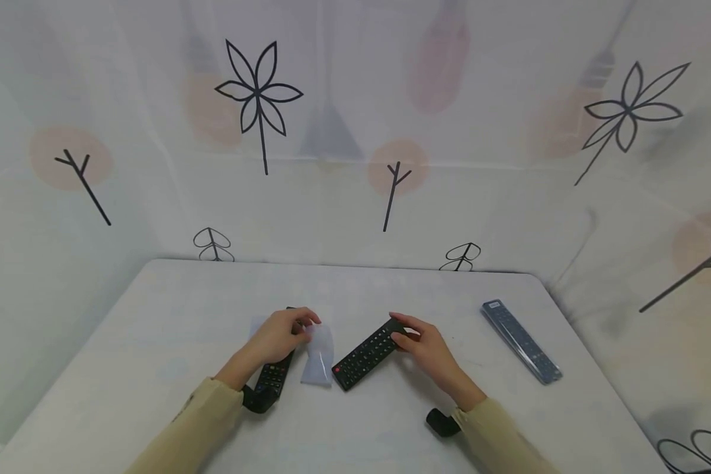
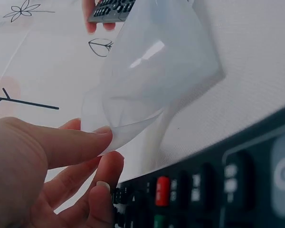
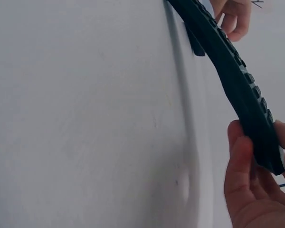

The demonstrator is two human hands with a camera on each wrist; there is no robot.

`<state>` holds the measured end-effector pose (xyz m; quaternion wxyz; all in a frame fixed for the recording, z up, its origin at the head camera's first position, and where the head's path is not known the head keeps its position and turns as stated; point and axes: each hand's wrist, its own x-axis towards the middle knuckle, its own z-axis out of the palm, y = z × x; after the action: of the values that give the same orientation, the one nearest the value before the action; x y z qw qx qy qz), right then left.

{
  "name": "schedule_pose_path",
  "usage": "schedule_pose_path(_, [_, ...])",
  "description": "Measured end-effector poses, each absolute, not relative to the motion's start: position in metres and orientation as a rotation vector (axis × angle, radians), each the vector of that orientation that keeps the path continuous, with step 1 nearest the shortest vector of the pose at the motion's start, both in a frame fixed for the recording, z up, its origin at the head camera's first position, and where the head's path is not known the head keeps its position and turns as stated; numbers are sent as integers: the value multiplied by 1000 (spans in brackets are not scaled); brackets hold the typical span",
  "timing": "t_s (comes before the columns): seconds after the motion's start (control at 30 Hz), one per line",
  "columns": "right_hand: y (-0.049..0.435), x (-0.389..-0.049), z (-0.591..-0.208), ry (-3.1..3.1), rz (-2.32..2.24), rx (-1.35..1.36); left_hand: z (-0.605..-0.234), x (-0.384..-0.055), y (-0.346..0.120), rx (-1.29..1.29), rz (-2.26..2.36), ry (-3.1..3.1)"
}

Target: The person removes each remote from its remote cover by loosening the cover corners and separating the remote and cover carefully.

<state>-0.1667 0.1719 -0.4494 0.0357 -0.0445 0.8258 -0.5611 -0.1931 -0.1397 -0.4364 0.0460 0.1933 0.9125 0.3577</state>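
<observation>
My left hand (image 1: 280, 334) pinches the edge of a clear plastic sleeve (image 2: 156, 61) between thumb and fingers. The sleeve hangs above the table, its lower end towards me in the head view. Between finger and thumb, my right hand (image 1: 425, 347) grips one end of a black remote control (image 1: 364, 355); the other end, with a red button, points left and down. That remote is seen edge-on in the right wrist view (image 3: 228, 80). Beneath my left hand and wrist lies a second black remote control (image 1: 274, 376), partly hidden by them.
On the right side of the white table (image 1: 391, 434) a third remote control (image 1: 521, 342) lies in shiny clear wrapping. A pale translucent piece (image 1: 259, 324) shows behind my left hand. Patterned cloth (image 1: 332, 210) rises behind the table's far edge.
</observation>
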Motion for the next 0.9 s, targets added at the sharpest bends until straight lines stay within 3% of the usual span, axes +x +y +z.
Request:
schedule_pose_path(0.23, [161,-178,-452,2496,-1814,-45,-436,-192,-138,499,1170,2793])
schedule_pose_path(0.9, [137,-192,-458,2450,-1776,-148,-442,-196,-138,368,1267,2839])
